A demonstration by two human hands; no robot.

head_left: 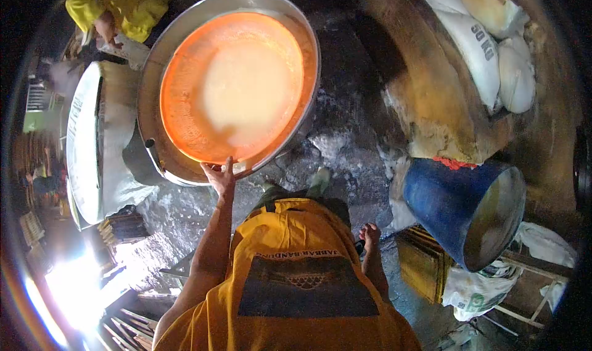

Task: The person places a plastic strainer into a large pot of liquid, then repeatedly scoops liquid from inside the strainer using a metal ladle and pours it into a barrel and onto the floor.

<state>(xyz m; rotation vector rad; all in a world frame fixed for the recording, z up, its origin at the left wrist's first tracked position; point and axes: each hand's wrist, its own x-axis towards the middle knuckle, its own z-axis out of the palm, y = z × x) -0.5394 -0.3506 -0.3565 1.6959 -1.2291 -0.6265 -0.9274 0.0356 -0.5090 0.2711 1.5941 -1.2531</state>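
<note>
An orange basin (176,86) with pale, milky liquid (246,86) in it sits inside a wide metal tub (148,113). At the basin's near rim is my left hand (220,177), gripping the edge with fingertips over the lip. My right hand (370,235) hangs low beside my body, fingers curled closed. Something small and dark shows against its inner side; I cannot make out what it is. The wet, dark floor (357,141) lies beyond my feet.
To the left stands a large vessel with a pale cover (86,147). A person in a yellow top (132,8) is at the upper left. On the right are a tilted blue barrel (441,203), white sacks (472,49) and stacked wooden boards (422,264).
</note>
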